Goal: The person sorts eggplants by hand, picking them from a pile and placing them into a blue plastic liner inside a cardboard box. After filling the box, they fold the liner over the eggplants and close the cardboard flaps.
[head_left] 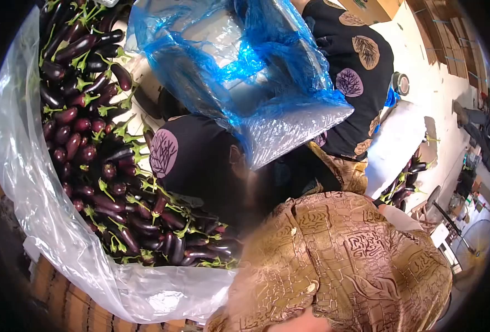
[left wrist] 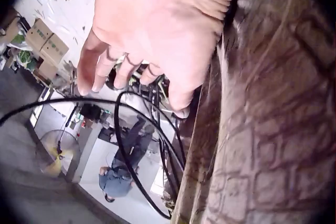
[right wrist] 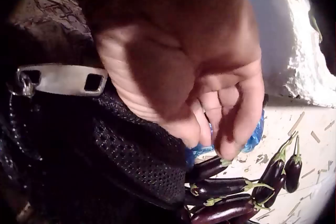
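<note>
A: Head view: no hands visible. Big heap of eggplants (head_left: 98,149) in a clear bag (head_left: 29,182), left side. Blue bag (head_left: 239,72) up top over a box, person in a black patterned shirt (head_left: 356,72) behind it. Gold patterned shirt (head_left: 339,254) fills the bottom.

B: Wrist views pick up the hands?

A: Yes. Left wrist view: left hand (left wrist: 157,29) hangs beside the gold shirt, fingers (left wrist: 100,71) loosely bent, grip slack and holding nothing. Black cables (left wrist: 131,150) loop under it; can't tell if they touch. Behind: a fan (left wrist: 55,155), cardboard boxes (left wrist: 44,45), someone in blue (left wrist: 118,179) down on the floor. None of that side shows well in the head view.

B: Right?

A: Right wrist view: right hand (right wrist: 194,71), fingers (right wrist: 236,124) curled in. Blue plastic (right wrist: 252,140) shows just behind the fingertips, but I can't tell whether the grip pinches it. A few eggplants (right wrist: 231,192) lie on the floor right below the hand, not touched. Black mesh (right wrist: 131,155) with a metal buckle (right wrist: 58,79) sits left of the palm. White block (right wrist: 294,40) behind.

B: Same eggplants as the heap?

A: Can't tell. The head view also has a small bunch (head_left: 403,182) at right by a white slab.
</note>
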A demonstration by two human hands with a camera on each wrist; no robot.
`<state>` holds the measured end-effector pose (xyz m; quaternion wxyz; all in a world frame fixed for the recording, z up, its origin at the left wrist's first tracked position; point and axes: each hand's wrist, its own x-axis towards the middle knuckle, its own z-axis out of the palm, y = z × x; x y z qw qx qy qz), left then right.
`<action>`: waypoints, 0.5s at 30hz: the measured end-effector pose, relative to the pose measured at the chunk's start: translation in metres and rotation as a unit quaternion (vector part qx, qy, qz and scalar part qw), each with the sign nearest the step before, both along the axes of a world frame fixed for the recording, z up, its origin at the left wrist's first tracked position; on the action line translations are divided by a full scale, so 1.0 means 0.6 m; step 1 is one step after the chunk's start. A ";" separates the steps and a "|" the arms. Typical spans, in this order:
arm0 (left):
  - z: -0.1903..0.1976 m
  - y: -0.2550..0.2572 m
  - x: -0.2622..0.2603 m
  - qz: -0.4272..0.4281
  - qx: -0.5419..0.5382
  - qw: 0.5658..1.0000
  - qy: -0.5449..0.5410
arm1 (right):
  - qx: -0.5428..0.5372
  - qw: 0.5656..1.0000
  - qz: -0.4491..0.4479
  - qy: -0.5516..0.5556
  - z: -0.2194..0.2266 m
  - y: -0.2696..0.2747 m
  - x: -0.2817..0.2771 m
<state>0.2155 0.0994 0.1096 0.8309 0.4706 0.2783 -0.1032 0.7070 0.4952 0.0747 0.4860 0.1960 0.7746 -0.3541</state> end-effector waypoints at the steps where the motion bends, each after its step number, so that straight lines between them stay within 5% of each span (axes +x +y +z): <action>1: 0.002 0.002 -0.002 0.003 -0.003 1.000 -0.001 | 0.003 1.000 0.003 0.010 -0.006 0.004 0.007; 15: 0.041 0.021 -0.018 0.029 -0.053 0.998 -0.022 | 0.027 0.990 0.032 0.137 -0.057 0.014 0.086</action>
